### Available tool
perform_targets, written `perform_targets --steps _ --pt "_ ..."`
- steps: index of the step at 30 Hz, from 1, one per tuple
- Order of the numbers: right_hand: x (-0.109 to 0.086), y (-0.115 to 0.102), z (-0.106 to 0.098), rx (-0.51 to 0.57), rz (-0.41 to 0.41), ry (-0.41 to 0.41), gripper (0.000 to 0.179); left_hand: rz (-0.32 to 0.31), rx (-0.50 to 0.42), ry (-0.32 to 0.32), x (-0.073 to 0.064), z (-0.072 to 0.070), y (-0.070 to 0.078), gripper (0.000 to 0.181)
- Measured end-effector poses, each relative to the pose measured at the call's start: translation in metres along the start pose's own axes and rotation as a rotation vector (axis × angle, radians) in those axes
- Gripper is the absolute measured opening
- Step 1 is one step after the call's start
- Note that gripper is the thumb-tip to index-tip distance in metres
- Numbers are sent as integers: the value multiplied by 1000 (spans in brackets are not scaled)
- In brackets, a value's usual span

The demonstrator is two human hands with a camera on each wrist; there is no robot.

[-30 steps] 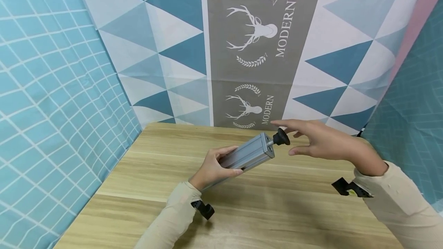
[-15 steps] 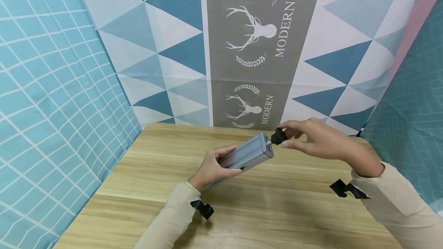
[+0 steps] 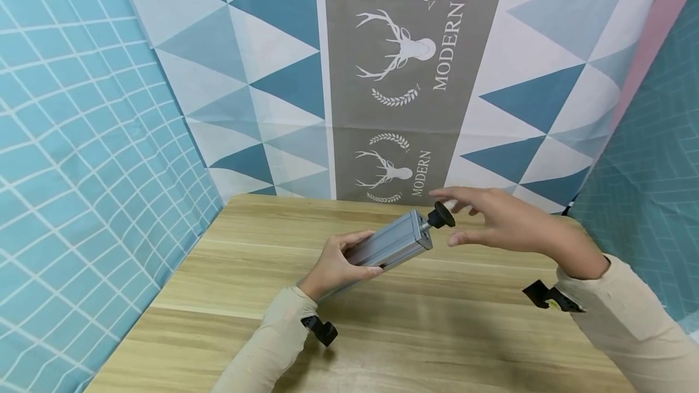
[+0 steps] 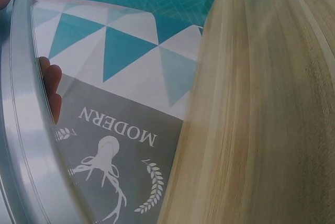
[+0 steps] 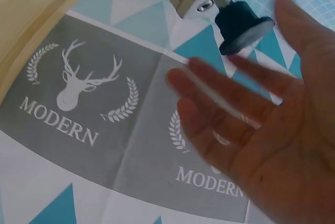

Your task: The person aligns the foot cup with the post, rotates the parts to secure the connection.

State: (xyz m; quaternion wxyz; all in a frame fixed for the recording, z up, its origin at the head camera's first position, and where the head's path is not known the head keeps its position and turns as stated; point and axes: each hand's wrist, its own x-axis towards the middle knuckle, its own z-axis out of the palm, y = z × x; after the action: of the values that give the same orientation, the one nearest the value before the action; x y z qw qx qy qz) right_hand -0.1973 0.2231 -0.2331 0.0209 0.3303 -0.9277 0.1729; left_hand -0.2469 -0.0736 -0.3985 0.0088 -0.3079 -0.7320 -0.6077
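Observation:
In the head view my left hand (image 3: 337, 267) grips a square silver-grey aluminium profile (image 3: 394, 240), tilted up to the right above the table. Its fingers (image 4: 53, 89) show past the metal edge in the left wrist view. A black levelling foot (image 3: 441, 215) with a round flared base sits on a short threaded stud at the upper end of the profile. My right hand (image 3: 502, 223) hovers just right of this foot, thumb and fingers spread around it and holding nothing. In the right wrist view, the palm is slightly blurred beside the foot (image 5: 239, 24).
A wooden table (image 3: 437, 326) lies under both hands. Behind it hangs a patterned cloth (image 3: 289, 77) with triangles and deer heads. Blue tiled cloth (image 3: 82, 138) closes off the left, darker teal cloth (image 3: 644, 156) the right. Each sleeve carries a black wrist mount (image 3: 321, 330).
Half a second ago my right fingers pinched the levelling foot. Now they have let go and spread apart, as they were one second ago. My left hand and the profile stay nearly still.

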Motion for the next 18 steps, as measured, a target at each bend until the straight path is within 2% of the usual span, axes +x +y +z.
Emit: perform_targets --steps 3,6,8,12,18 --pt "0 0 -2 -23 -90 -4 68 2 -2 4 0 0 0 64" --pt "1 0 -4 -63 -145 16 62 10 -3 2 0 -1 1 64" --pt "1 -1 -4 -67 -124 24 53 15 -5 -1 0 -1 1 65" --pt "3 -4 -2 -38 -21 37 30 3 -2 -6 0 -1 2 64" --pt "7 -6 5 -41 69 71 27 -7 -1 -11 -1 -1 3 64"
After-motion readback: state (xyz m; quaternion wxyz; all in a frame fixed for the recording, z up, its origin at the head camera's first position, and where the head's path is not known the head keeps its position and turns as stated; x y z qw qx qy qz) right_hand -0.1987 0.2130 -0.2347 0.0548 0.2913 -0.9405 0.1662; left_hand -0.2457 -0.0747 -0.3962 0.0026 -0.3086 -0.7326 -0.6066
